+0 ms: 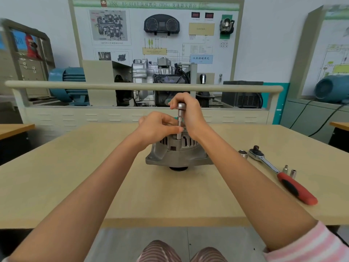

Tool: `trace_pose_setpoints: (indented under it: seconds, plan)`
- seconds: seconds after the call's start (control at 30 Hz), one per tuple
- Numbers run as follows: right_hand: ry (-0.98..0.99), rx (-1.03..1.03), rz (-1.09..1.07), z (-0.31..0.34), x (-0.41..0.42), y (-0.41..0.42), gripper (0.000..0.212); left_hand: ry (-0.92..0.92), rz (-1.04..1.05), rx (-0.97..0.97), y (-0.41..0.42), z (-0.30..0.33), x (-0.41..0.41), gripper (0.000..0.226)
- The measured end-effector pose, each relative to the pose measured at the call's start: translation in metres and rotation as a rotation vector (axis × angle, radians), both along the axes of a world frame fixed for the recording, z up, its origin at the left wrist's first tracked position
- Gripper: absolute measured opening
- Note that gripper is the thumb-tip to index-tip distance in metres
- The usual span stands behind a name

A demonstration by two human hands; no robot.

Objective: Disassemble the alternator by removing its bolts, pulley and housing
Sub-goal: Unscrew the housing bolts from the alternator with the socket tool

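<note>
Head view: the alternator (178, 154) is sitting near the middle of the table (75, 176), pulley side down, with its vented housing facing up and a dark round part just showing beneath it. A slim metal extension bar (179, 122) is standing upright on the alternator's top, its lower end entering a recess in the casting; whatever it meets there is hidden. The right hand (188, 114) is curling over the bar's upper end, fingers wrapped round the head, and is covering the far top of the alternator. The left hand (158, 125) is pinching the bar lower down between thumb and fingertips, and is blocking the near-left part of the top. Both forearms are reaching in from the bottom edge, the right one ending in a pink striped sleeve (313, 244). To the right of the alternator, well apart from it, a ratchet (279, 172) with a red handle is lying diagonally on the table, head away from the viewer. A large socket (243, 154) is standing just beside the ratchet head, and two small sockets (289, 171) are standing close to its shaft. Beyond the table a pale rail (56, 85) is crossing the view, with a gearbox training stand (158, 80) and a wall diagram board (156, 31) behind it, and blue motors (69, 82) at either side.
</note>
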State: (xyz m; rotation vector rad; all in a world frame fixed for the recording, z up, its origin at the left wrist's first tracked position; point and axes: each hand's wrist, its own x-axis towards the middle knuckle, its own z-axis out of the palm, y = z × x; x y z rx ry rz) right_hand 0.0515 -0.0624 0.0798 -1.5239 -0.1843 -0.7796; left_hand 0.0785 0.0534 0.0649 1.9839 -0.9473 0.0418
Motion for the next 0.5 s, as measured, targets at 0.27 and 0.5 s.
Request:
trace_pose_setpoints:
  seconds: [0.27, 0.5]
  plan:
    - [0.101, -0.96, -0.86, -0.004, -0.012, 0.02, 0.03, -0.078, 0.109, 0.036, -0.002, 0.001, -0.005, 0.009]
    - [0.241, -0.878, -0.971, -0.001, -0.01, 0.025, 0.052, -0.179, 0.217, 0.078, -0.009, -0.002, -0.01, 0.029]
